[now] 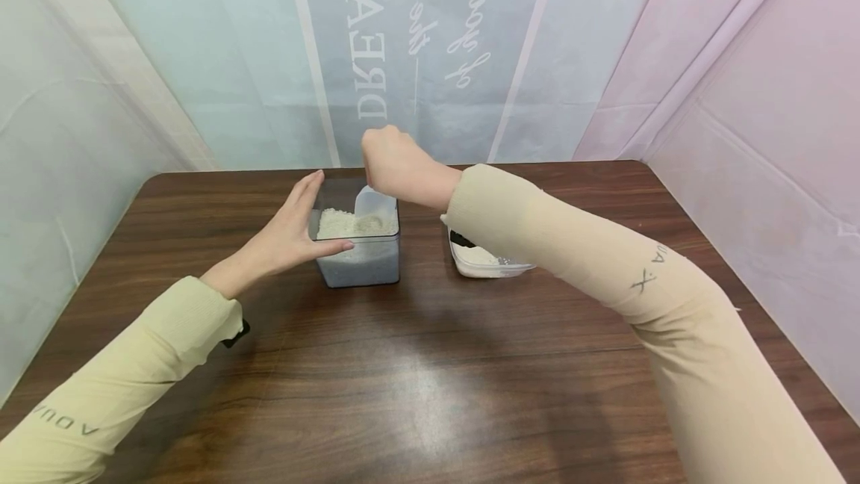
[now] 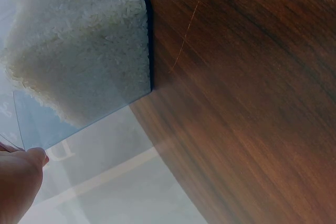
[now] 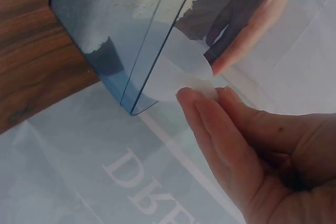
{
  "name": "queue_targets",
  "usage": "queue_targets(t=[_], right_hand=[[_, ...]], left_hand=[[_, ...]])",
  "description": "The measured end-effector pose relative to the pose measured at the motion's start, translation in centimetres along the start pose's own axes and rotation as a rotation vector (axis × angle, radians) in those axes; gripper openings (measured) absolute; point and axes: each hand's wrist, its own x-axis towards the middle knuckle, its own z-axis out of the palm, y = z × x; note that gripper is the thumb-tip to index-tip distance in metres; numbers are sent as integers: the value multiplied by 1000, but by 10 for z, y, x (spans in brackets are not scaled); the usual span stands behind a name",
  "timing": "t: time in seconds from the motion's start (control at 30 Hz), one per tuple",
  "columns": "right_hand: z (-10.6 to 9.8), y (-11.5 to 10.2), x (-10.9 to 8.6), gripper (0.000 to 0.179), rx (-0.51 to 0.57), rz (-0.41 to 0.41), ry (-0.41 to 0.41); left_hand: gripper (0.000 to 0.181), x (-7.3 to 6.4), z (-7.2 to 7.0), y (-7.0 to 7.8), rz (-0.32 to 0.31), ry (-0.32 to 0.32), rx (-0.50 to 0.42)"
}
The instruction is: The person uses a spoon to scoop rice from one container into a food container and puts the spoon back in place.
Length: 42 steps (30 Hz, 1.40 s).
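Observation:
A clear bluish rectangular container (image 1: 363,267) holds white rice (image 1: 336,222), whose grains show through its wall in the left wrist view. My left hand (image 1: 285,237) spans its left side, thumb along the front rim and fingers toward the back. Above the container, my right hand (image 1: 403,166) pinches the end of a translucent white scoop (image 1: 372,202) between thumb and fingers. The scoop's rounded body (image 3: 178,69) is inside the container, its lower part at the rice.
To the right, a low clear tub (image 1: 493,270) with white contents and a black item (image 1: 460,240) is partly covered by my right sleeve (image 1: 537,222). Both containers stand on the brown wooden table (image 1: 376,379). Behind it hangs a printed curtain (image 1: 248,58).

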Motion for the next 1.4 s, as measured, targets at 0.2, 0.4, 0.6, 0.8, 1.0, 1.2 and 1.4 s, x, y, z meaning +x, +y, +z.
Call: queue_targets(t=[0.2, 0.4, 0.6, 0.8, 1.0, 1.2, 1.4], right_hand=[[-2, 2, 1, 29, 60, 50, -94], [-1, 6, 2, 30, 194, 140, -165], [-1, 10, 1, 13, 347, 215, -194], [-1, 13, 2, 9, 394, 258, -209], [-1, 16, 0, 10, 510, 296, -230], [3, 18, -1, 10, 592, 331, -230], [12, 18, -4, 9, 662, 341, -234]], left_hand=[[109, -1, -1, 1, -16, -18, -9], [109, -1, -1, 2, -18, -21, -8], [110, -1, 0, 1, -14, -12, -4], [110, -1, 0, 3, -16, -11, -6], [110, -2, 0, 2, -29, -15, -6], [110, -2, 1, 2, -32, -19, -6], [109, -1, 1, 2, -35, -28, -10]])
